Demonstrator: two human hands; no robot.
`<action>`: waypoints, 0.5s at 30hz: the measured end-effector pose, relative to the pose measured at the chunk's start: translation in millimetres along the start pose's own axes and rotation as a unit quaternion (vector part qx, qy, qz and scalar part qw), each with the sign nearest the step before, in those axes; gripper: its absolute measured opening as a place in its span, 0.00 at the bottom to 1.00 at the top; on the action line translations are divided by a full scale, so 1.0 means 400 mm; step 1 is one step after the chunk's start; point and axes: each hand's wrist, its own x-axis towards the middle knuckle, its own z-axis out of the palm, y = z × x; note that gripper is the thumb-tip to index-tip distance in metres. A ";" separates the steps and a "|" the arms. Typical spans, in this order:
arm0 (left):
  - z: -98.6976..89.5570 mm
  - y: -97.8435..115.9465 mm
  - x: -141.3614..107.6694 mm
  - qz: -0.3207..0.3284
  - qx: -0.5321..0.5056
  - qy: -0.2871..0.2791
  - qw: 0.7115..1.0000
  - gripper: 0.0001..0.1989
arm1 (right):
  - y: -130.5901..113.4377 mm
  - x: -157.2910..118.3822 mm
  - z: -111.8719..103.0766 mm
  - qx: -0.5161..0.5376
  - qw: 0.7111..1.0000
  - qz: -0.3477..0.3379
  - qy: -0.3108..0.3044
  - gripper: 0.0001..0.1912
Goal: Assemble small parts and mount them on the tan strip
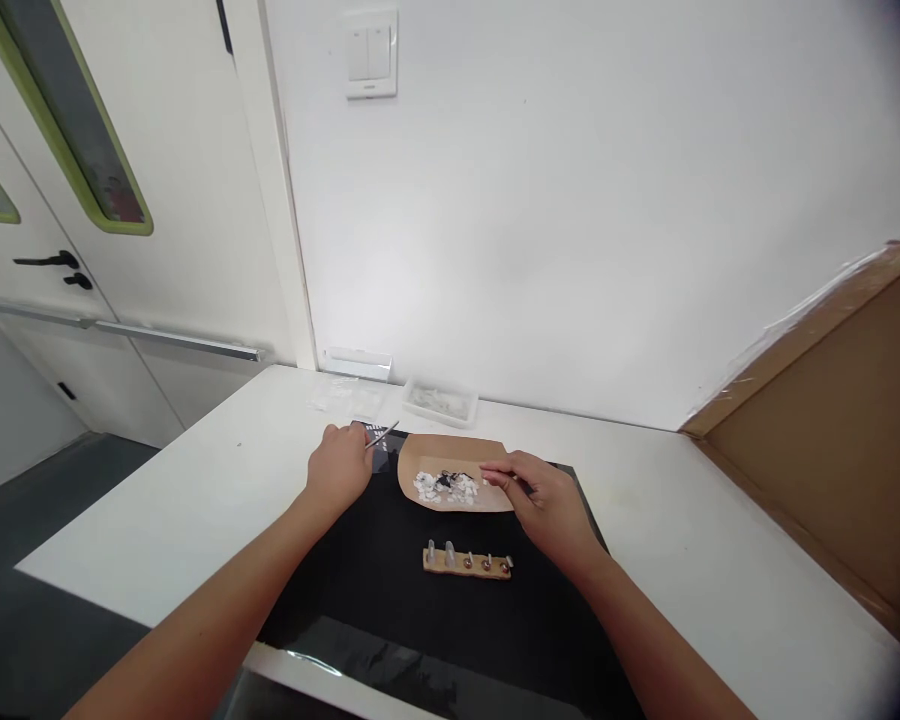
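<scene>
Tool [382, 434] is clenched in the left hand [339, 468]. White bits [425, 487] lie in the tray [450, 446], beyond the wooden strip [450, 568]. Right hand [553, 500] pinches over the tray's right end; whether on a bit, I cannot tell. Picking bits seems in hand; next needs a light pinch.

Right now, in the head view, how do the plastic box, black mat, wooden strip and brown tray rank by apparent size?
1. Black mat
2. Brown tray
3. Wooden strip, plastic box: too alike to rank
</scene>
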 end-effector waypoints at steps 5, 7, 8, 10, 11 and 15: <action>-0.041 0.067 0.051 0.091 -0.056 0.023 0.994 0.08 | -0.004 -0.002 0.009 -0.009 1.000 -0.019 0.004 0.12; -0.031 0.098 0.054 0.142 -0.096 0.001 0.985 0.10 | -0.005 -0.004 0.016 -0.013 1.000 -0.023 0.017 0.11; -0.023 0.111 0.050 0.161 -0.115 -0.010 0.980 0.11 | -0.005 -0.006 0.019 -0.016 0.999 -0.023 0.026 0.11; -0.004 0.130 0.039 0.195 -0.149 -0.035 0.969 0.13 | -0.005 -0.008 0.023 -0.023 0.999 -0.022 0.039 0.11; 0.004 0.136 0.032 0.219 -0.183 -0.056 0.957 0.13 | -0.006 -0.009 0.023 -0.029 0.998 -0.023 0.044 0.10; 0.024 0.142 0.016 0.283 -0.221 -0.080 0.930 0.15 | -0.014 -0.008 0.015 -0.064 0.995 -0.038 0.063 0.10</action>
